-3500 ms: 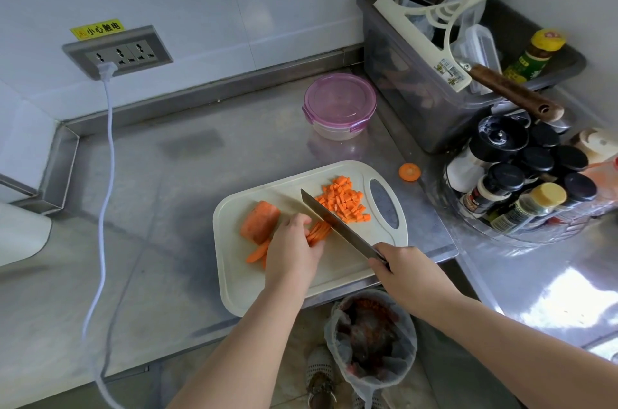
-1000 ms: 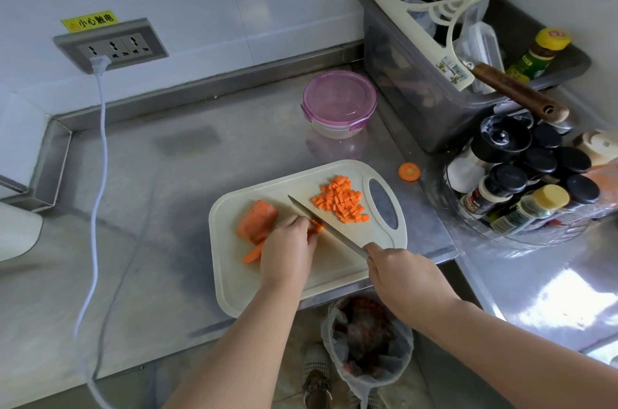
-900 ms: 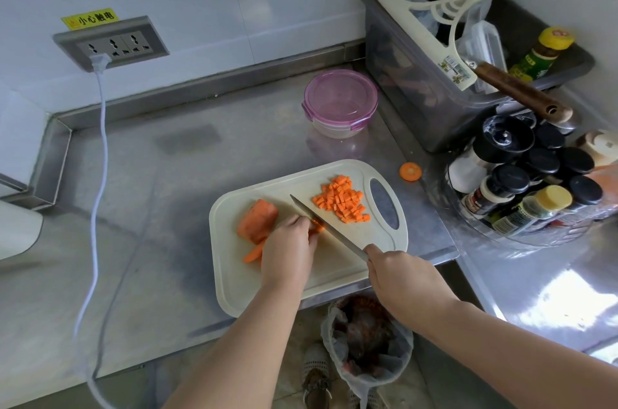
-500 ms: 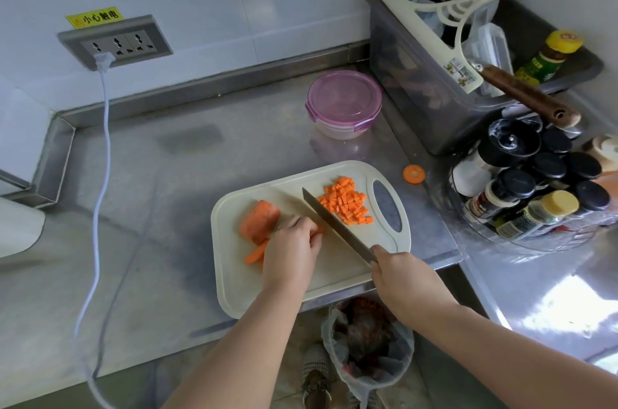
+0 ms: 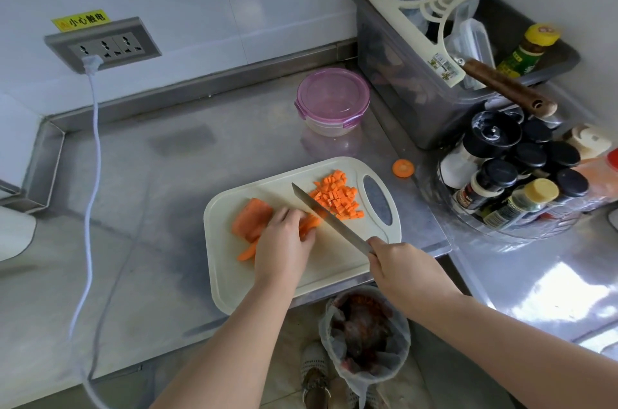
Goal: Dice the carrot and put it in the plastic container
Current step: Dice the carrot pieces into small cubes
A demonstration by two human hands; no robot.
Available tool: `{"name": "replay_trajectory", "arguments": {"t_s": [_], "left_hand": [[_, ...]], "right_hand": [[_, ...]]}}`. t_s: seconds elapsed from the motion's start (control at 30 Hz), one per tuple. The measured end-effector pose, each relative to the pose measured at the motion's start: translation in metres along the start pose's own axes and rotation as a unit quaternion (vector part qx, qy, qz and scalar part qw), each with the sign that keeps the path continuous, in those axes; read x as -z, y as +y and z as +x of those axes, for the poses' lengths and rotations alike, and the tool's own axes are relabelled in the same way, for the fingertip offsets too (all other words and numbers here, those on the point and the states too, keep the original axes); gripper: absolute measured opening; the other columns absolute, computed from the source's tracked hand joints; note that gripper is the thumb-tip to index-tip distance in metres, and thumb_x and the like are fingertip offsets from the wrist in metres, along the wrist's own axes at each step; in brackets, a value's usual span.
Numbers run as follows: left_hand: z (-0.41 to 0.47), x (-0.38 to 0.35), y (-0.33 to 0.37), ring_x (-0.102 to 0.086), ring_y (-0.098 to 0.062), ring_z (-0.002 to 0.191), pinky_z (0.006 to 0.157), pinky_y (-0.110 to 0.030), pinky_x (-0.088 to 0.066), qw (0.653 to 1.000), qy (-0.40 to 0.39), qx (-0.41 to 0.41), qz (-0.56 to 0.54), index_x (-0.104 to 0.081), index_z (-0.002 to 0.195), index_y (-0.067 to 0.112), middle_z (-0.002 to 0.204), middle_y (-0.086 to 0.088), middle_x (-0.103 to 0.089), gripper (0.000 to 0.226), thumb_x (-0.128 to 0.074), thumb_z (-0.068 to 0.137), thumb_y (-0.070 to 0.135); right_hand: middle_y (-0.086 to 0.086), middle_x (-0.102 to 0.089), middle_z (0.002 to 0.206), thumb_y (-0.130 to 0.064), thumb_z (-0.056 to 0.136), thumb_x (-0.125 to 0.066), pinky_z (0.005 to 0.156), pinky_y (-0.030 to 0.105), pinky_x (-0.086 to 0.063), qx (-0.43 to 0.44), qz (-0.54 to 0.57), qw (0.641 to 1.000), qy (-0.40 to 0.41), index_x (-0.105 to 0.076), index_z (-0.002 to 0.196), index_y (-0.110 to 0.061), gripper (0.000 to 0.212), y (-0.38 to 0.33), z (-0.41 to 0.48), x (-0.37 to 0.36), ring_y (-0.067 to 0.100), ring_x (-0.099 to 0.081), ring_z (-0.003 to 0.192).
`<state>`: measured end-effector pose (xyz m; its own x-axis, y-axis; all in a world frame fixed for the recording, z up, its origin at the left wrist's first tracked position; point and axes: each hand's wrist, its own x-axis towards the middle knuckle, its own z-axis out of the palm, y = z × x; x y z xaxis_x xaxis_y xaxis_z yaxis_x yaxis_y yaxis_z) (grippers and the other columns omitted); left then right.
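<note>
A cream cutting board (image 5: 334, 266) lies at the counter's front edge. On its far right is a pile of diced carrot (image 5: 337, 196). My left hand (image 5: 284, 243) holds down carrot strips (image 5: 309, 224) with curled fingers, beside a thick carrot piece (image 5: 250, 218). My right hand (image 5: 399, 269) grips the handle of a knife (image 5: 326, 216), whose blade crosses the board just right of the strips. A round plastic container (image 5: 332, 100) with a pink lid stands closed behind the board.
A carrot end slice (image 5: 403, 168) lies on the steel counter. A grey bin (image 5: 418, 74) of utensils and a rack of spice jars (image 5: 521, 181) stand on the right. A white cable (image 5: 92, 191) hangs from the wall socket. A bagged waste bin (image 5: 364, 331) sits below.
The knife has kept rising and falling beside my left hand's fingers. The strips sticking out past my fingers have become shorter, and my left hand has stayed on them.
</note>
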<state>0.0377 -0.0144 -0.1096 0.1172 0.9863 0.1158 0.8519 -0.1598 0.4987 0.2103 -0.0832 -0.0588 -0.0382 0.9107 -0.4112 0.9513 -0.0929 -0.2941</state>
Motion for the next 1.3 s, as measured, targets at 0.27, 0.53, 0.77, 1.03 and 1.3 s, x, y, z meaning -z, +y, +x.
{"name": "replay_trajectory", "arguments": {"t_s": [0.27, 0.53, 0.77, 1.03, 1.3], "left_hand": [[-0.006, 0.002, -0.001, -0.062, -0.024, 0.089, 0.063, -0.026, -0.037, 0.999, -0.020, 0.007, 0.028, -0.067, 0.095, 0.012, 0.098, -0.003, -0.064, 0.017, -0.068, 0.085, 0.025], [-0.004, -0.001, -0.002, -0.064, -0.024, 0.081, 0.061, -0.029, -0.041, 0.999, -0.030, 0.008, 0.020, -0.068, 0.086, 0.009, 0.093, -0.004, -0.065, 0.008, -0.067, 0.084, 0.016], [-0.004, -0.003, -0.001, -0.063, -0.025, 0.068, 0.054, -0.024, -0.038, 1.000, -0.013, 0.002, 0.008, -0.067, 0.078, 0.008, 0.082, -0.006, -0.066, 0.007, -0.074, 0.076, 0.008], [0.003, -0.002, 0.005, -0.064, -0.025, 0.076, 0.063, -0.029, -0.046, 0.999, -0.013, 0.031, -0.015, -0.069, 0.087, 0.009, 0.090, -0.006, -0.066, 0.007, -0.070, 0.080, 0.011], [0.002, 0.002, 0.004, -0.063, -0.022, 0.084, 0.067, -0.033, -0.050, 0.998, -0.013, 0.054, -0.028, -0.068, 0.093, 0.012, 0.094, -0.003, -0.065, 0.014, -0.070, 0.083, 0.022]], "right_hand": [[0.004, -0.062, 0.084, -0.022, 0.103, -0.030, 0.065, 0.041, -0.057, -0.003, -0.025, 1.000, -0.018, -0.043, 0.120, -0.019, 0.021, -0.004, -0.001, -0.006, 0.024, -0.064, 0.070], [0.002, -0.062, 0.089, -0.012, 0.098, -0.042, 0.064, 0.040, -0.059, -0.012, -0.063, 0.997, -0.049, -0.037, 0.129, -0.019, 0.033, -0.004, 0.004, -0.015, 0.021, -0.065, 0.071], [0.005, -0.064, 0.104, -0.016, 0.099, -0.044, 0.067, 0.036, -0.059, -0.022, -0.066, 0.995, -0.065, -0.038, 0.129, -0.018, 0.031, -0.003, 0.012, -0.017, 0.022, -0.066, 0.081], [0.001, -0.058, 0.081, -0.028, 0.103, -0.030, 0.068, 0.038, -0.055, -0.040, 0.048, 0.998, -0.028, -0.051, 0.107, -0.017, 0.024, 0.008, 0.011, -0.006, 0.020, -0.061, 0.074], [-0.002, -0.052, 0.070, -0.027, 0.104, -0.029, 0.056, 0.034, -0.047, 0.002, 0.027, 1.000, -0.004, -0.049, 0.108, -0.017, 0.023, 0.003, 0.000, -0.001, 0.021, -0.056, 0.062]]}}
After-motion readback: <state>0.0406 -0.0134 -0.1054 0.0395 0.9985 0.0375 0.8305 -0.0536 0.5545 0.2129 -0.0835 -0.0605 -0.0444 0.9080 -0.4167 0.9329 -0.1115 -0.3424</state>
